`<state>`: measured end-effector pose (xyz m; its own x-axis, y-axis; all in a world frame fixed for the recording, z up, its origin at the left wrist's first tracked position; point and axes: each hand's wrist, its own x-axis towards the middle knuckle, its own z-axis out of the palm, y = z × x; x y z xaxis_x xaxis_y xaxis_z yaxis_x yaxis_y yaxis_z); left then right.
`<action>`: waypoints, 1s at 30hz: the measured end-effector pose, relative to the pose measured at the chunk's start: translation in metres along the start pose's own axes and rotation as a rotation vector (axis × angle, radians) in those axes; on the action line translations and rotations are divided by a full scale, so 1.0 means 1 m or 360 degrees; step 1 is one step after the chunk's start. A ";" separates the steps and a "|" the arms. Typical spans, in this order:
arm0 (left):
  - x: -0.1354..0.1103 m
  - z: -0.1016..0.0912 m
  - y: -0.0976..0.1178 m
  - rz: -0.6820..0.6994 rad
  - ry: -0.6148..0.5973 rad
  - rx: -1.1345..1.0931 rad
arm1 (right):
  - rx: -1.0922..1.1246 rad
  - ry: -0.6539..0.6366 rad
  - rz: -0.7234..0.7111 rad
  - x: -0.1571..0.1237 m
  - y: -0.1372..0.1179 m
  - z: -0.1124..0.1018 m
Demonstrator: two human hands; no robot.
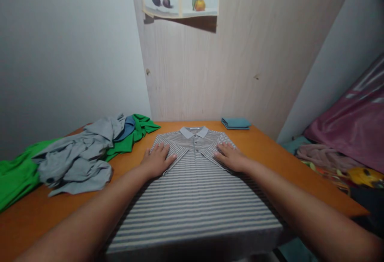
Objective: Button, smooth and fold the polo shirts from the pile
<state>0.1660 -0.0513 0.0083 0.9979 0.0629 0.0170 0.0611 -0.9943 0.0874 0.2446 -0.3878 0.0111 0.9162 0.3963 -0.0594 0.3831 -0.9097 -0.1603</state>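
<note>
A grey and white striped polo shirt (195, 198) lies front side up on the table, its light grey collar (194, 132) at the far end and its lower part reaching over the near edge. Both short sleeves are folded inward across the chest. Flat on the left sleeve rests my left hand (157, 161), fingers stretched out. My right hand (231, 157) presses on the other sleeve, open, with its fingers pointing toward the buttons. Neither hand grips the cloth.
Crumpled grey clothing (81, 154) and green clothing (21, 170) lie at the left of the orange table (270, 154). A folded teal cloth (236, 123) sits at the back right. Beyond the right edge are a pink cover (351, 122) and other fabrics.
</note>
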 end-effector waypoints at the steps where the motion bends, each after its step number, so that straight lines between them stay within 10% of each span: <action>1: -0.008 0.000 0.001 0.0007 0.0011 -0.0013 | 0.0010 0.0030 -0.0007 -0.008 -0.001 0.001; 14: -0.081 0.000 -0.002 0.0321 0.0225 -0.0323 | 0.0287 0.0316 -0.0127 -0.085 -0.016 0.021; 23: -0.179 0.015 -0.006 0.0380 0.1119 -0.0859 | 0.1189 0.1180 -0.0144 -0.168 -0.028 0.043; 30: -0.239 0.051 0.012 0.0165 0.1452 -0.0893 | 0.1494 0.1244 -0.0119 -0.215 -0.052 0.077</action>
<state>-0.0710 -0.0828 -0.0452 0.5902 0.2522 0.7668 -0.2733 -0.8314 0.4838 0.0190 -0.4161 -0.0434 0.8434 -0.0316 0.5364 0.5005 -0.3169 -0.8056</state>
